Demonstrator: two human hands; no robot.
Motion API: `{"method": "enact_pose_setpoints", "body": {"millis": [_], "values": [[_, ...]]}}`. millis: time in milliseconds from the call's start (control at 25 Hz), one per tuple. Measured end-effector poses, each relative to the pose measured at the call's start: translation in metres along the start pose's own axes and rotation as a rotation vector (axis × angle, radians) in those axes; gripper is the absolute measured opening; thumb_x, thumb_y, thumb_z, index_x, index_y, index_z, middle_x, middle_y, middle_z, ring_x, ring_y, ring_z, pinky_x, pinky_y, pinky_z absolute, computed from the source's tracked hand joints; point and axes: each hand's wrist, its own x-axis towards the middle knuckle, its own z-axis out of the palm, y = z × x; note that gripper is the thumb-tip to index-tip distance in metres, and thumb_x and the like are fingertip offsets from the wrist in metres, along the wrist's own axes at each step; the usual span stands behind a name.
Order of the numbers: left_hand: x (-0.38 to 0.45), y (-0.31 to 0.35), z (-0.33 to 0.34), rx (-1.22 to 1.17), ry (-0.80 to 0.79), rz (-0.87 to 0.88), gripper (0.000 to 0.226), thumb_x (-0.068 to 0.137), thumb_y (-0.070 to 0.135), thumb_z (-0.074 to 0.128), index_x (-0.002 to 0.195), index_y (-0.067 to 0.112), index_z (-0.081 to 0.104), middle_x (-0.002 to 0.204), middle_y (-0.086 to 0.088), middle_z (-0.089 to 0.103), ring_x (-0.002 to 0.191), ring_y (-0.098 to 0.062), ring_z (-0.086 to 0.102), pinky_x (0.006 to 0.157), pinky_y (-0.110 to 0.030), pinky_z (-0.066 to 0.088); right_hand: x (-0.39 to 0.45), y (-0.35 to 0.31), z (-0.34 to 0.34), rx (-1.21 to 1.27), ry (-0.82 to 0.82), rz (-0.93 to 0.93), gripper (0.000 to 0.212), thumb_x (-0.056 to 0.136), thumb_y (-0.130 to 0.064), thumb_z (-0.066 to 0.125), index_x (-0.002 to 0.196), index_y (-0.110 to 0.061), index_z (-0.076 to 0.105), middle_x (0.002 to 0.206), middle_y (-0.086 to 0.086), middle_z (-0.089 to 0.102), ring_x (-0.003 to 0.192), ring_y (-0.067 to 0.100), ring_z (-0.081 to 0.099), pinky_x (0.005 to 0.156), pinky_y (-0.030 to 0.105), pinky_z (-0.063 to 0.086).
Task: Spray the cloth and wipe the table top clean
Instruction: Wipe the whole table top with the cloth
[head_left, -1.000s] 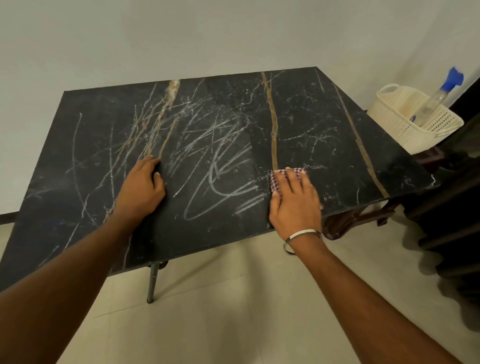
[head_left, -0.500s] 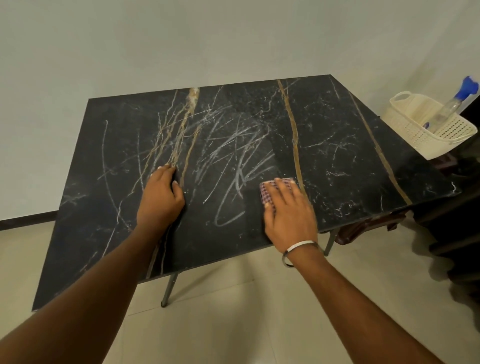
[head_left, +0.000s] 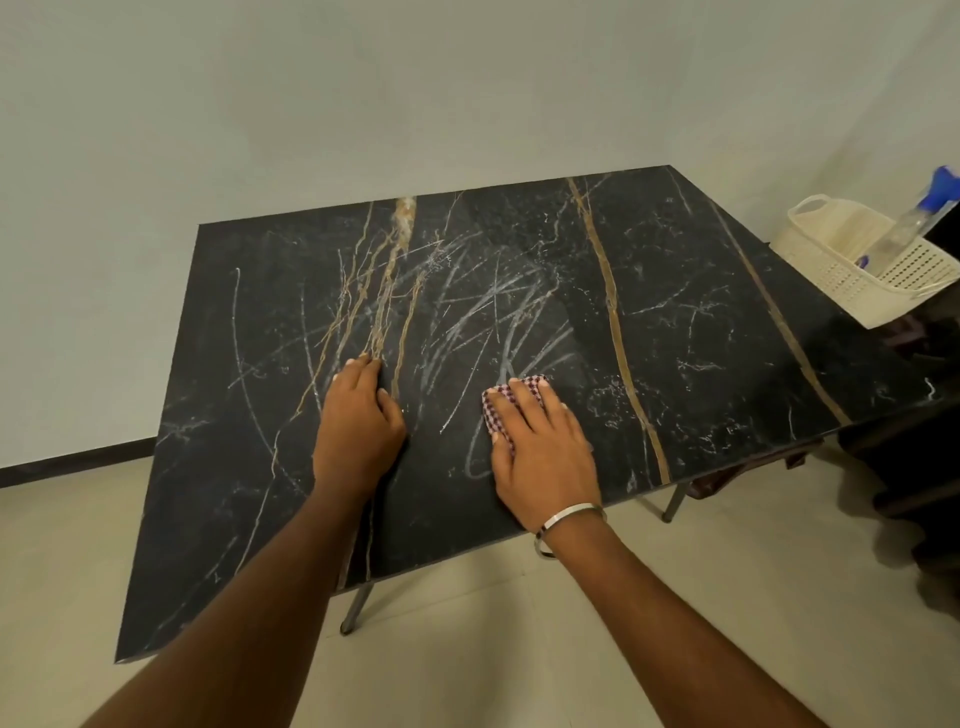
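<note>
A black marble table top (head_left: 701, 322) with gold veins carries white chalk-like scribbles (head_left: 498, 322) across its middle. My right hand (head_left: 540, 447) presses flat on a small red-and-white checked cloth (head_left: 496, 410), which lies on the near end of the scribbles and shows only past my fingers. My left hand (head_left: 358, 421) rests flat on the table top to the left of the cloth, holding nothing. A spray bottle (head_left: 909, 228) with a blue head stands in a cream basket (head_left: 831, 265) off the table's right side.
The table's near edge runs just under my wrists, with metal legs (head_left: 358, 608) below it. Dark furniture (head_left: 914, 457) stands at the right beyond the basket. A pale wall backs the table, and beige floor tiles lie in front.
My right hand has slid the cloth leftward over the table, into the scribbles. The lower scribble lines near the gold vein are gone. My left hand has stayed planted while the view shifted.
</note>
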Motion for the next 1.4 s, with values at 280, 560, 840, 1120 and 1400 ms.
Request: {"method": "enact_pose_setpoints", "body": {"millis": [280,560,840,1120,1400], "values": [[0.001,0.001,0.000,-0.010,0.015,-0.002,0.048,0.094,0.015,0.043,0.141,0.004,0.043,0.147,-0.012,0.043,0.139,-0.022,0.034,0.117,-0.036,0.025,0.012,0.056,-0.009,-0.084,0.041,0.223,0.057,0.093,-0.040,0.026,0.148,-0.027,0.028,0.156,0.001,0.027,0.145,0.025,0.017,0.118,0.044,0.020],[0.001,0.003,-0.001,0.004,-0.008,-0.010,0.049,0.095,0.015,0.044,0.143,0.006,0.041,0.149,-0.011,0.041,0.141,-0.022,0.032,0.119,-0.038,0.022,0.018,-0.016,0.001,0.006,0.004,0.054,0.052,0.096,-0.037,0.031,0.148,-0.028,0.027,0.157,-0.001,0.025,0.147,0.024,0.012,0.119,0.043,0.016],[0.000,0.001,-0.002,-0.017,-0.018,-0.035,0.050,0.096,0.018,0.045,0.145,0.011,0.039,0.150,-0.007,0.039,0.142,-0.018,0.030,0.119,-0.040,0.023,0.043,0.067,-0.007,-0.027,-0.012,0.133,0.053,0.097,-0.037,0.030,0.149,-0.028,0.025,0.157,-0.001,0.023,0.146,0.023,0.014,0.119,0.045,0.019],[0.002,0.003,-0.002,-0.002,-0.023,-0.054,0.050,0.095,0.018,0.045,0.145,0.011,0.039,0.151,-0.006,0.038,0.141,-0.019,0.031,0.118,-0.042,0.026,0.056,0.023,0.002,-0.026,0.008,0.143,0.053,0.095,-0.036,0.031,0.147,-0.028,0.029,0.156,0.000,0.027,0.146,0.027,0.014,0.118,0.046,0.019],[0.001,0.003,-0.005,-0.026,-0.052,-0.076,0.052,0.096,0.020,0.045,0.147,0.016,0.035,0.154,-0.001,0.033,0.144,-0.015,0.025,0.119,-0.040,0.023,0.066,0.020,-0.001,0.019,-0.037,-0.005,0.052,0.098,-0.037,0.030,0.149,-0.031,0.024,0.158,-0.004,0.021,0.147,0.021,0.009,0.120,0.042,0.014]]}}
